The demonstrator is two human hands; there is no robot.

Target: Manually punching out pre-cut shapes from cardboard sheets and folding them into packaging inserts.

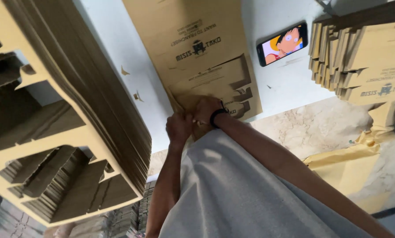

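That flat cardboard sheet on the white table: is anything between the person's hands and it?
Nothing visible. The left hand and the right hand both press directly on the near edge of the flat cardboard sheet; the phone lies apart on the white table.

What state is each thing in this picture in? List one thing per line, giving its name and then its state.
flat brown cardboard sheet: lying flat on the white table, near edge pressed by both hands
left hand: closed on the sheet's near edge
right hand: pressing the sheet, dark band at wrist
phone: screen lit, lying flat
tall stack of die-cut sheets: stacked at left
smaller stack: piled on table, right
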